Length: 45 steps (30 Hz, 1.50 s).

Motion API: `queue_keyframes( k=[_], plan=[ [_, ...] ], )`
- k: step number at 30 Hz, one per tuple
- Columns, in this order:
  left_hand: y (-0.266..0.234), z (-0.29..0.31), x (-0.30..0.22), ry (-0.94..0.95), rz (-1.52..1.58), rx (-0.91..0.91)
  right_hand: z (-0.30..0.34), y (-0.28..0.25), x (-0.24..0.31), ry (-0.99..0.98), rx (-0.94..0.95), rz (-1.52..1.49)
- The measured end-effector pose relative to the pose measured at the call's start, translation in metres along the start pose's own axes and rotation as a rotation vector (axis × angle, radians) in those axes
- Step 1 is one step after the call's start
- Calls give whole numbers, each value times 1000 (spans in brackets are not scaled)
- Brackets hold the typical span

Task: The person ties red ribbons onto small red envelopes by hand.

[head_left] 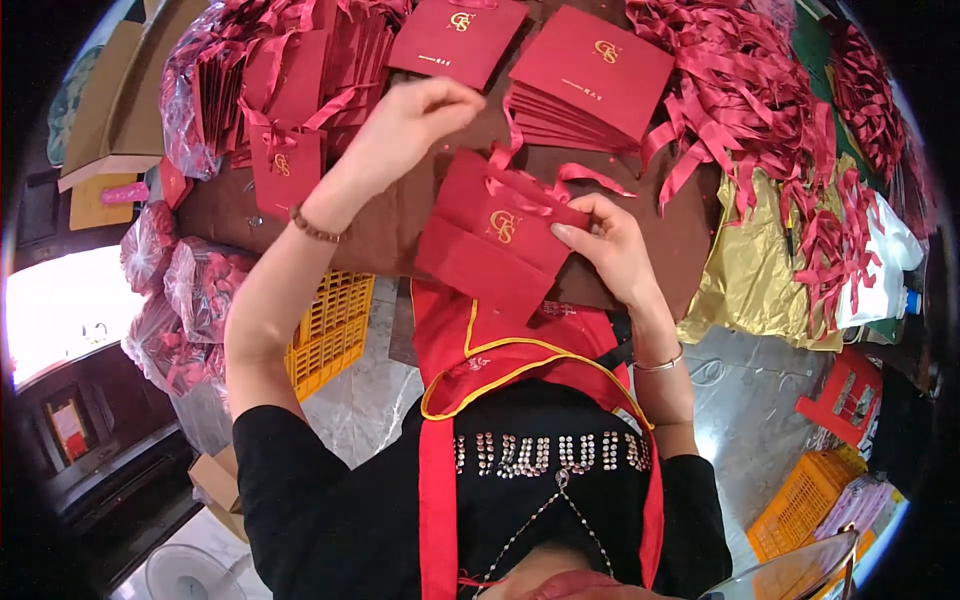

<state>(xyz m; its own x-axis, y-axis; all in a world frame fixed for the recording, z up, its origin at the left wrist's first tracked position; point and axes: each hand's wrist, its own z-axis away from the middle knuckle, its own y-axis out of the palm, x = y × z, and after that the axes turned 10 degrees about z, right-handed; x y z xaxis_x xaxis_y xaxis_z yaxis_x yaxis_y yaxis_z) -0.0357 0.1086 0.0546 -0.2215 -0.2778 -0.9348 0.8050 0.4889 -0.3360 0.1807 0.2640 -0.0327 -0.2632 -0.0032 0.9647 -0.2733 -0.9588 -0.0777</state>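
Two bare hands at a table under a brown cloth [375,240], one red paper bag [515,275] between them. Bag lies at the table's near side, its lower corner reaching past the cloth edge over the red apron [590,335] with yellow trim.

Open room: a bare strip of cloth left of the bag, as far as a small red bag [275,180] standing by the packed row of bags [300,75]; another strip right of the right hand [605,245], up to gold wrapping [750,260]. Far side is tight: a flat red bag [458,45] and, beside it, a fanned stack of bags [590,75], then a heap of pink-red ribbons [740,90]. Below the table's left edge, a yellow crate [335,325] on the floor.

Right hand: thumb and forefinger pinch the bag's right upper edge. Left hand [405,130] raised, apart from the bag, near the flat bag; fingers bent inward, slightly blurred. Cannot tell whether the tips meet or hold anything.

Bag: deep red, tilted, printed face up. Gold emblem [503,226] about mid-panel, a crease running across beside it. Pink-red ribbon [595,178] at the top edge, one length looping over the panel, another curling out onto the cloth beyond the right hand's fingertips.
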Motion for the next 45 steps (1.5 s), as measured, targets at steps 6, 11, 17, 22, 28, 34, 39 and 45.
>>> queue_keyframes(
  k=[6,11,17,22,28,34,39,45],
  plan=[
    [16,45,32,-84,393,-142,-4,-2,7,-55,12,-264],
    [22,69,32,-212,719,-28,-7,6,9,-96,-33,-307],
    [23,78,37,-109,646,21,-26,13,9,-25,-75,-394],
    [30,81,43,-97,617,50,-36,15,-1,-27,-1,-274],
    [28,84,39,-101,683,13,-35,18,4,-133,-257,-387],
    [27,83,36,-96,811,-22,-41,24,7,-154,-256,-602],
    [-20,66,19,74,737,-367,-31,14,21,60,-149,-562],
    [-62,-11,-32,620,-186,-737,-24,20,2,4,-88,-337]
  ],
)
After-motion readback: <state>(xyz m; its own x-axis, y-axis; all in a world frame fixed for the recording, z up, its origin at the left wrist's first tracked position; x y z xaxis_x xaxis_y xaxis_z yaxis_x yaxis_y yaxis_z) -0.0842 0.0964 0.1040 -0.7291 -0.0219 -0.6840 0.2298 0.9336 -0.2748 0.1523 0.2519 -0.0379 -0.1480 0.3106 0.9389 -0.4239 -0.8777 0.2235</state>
